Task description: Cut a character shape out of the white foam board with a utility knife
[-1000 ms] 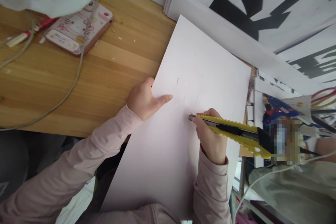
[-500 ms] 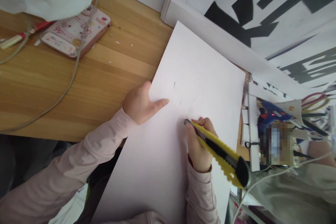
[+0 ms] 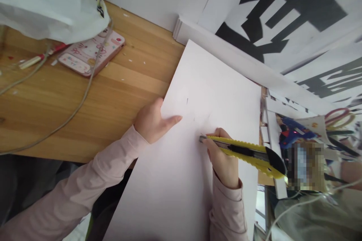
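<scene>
A large white board [image 3: 226, 90] lies slanted across the table, with a few short dark marks near its middle. My left hand [image 3: 154, 122] grips the board's left edge, its thumb lying on top and its other fingers hidden at the edge. In my right hand [image 3: 224, 162] is a yellow and black utility knife [image 3: 249, 152], held closed-fingered near its front end. The knife's metal tip is at the board's surface by a small mark. Its handle points to the right.
A pink patterned phone [image 3: 92, 54] lies on the wooden table [image 3: 135, 86] under a thin cable, beside a white plastic bag [image 3: 53, 11]. White panels with black shapes [image 3: 296, 3] stand behind. At right are a blue glue gun [image 3: 296, 131] and white strips [image 3: 274, 139].
The knife has turned so its handle points more to the right and less toward me, my right wrist shifting right. My left hand keeps its place on the board. The view has tilted slightly.
</scene>
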`<state>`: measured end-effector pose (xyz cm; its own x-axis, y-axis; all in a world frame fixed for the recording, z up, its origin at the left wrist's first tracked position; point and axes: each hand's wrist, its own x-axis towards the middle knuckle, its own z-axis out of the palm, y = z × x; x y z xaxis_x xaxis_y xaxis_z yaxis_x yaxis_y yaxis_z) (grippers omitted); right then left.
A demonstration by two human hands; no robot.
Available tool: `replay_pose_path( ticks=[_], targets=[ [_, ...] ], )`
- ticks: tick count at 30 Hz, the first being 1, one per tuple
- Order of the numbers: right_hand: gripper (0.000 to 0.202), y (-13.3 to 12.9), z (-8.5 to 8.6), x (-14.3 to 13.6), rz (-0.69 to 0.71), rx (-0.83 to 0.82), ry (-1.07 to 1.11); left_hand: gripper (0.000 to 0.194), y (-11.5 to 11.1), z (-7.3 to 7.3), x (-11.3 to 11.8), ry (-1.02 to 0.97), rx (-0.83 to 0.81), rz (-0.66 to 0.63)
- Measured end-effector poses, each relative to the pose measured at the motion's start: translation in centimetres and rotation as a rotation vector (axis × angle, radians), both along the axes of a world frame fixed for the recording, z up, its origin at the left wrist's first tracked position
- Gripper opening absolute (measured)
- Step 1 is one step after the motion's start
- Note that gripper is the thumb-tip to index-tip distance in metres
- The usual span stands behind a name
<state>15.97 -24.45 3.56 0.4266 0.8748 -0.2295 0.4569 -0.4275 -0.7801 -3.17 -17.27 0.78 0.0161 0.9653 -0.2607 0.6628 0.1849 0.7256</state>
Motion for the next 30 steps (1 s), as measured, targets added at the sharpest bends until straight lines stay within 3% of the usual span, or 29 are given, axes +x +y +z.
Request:
replay_pose_path(
  ticks=[9,17,24,30],
  targets=[
    [0.023,0.3,0.4,0.4,0.129,0.013,-0.085,0.040,-0.1,-0.1,-0.1,-0.089,-0.028,-0.014],
    [0.021,-1.7,-1.1,0.0,0.053,0.188,0.020,0.043,0.0,0.1,0.0,-0.044,-0.045,-0.001],
    [0.021,-0.5,0.5,0.9,0.053,-0.027,0.025,0.047,0.1,-0.2,-0.3,-0.106,-0.027,0.000],
    [0.025,-1.0,0.8,1.8,0.062,0.033,0.100,0.046,0.2,-0.1,-0.2,-0.167,-0.055,0.008]
  ],
)
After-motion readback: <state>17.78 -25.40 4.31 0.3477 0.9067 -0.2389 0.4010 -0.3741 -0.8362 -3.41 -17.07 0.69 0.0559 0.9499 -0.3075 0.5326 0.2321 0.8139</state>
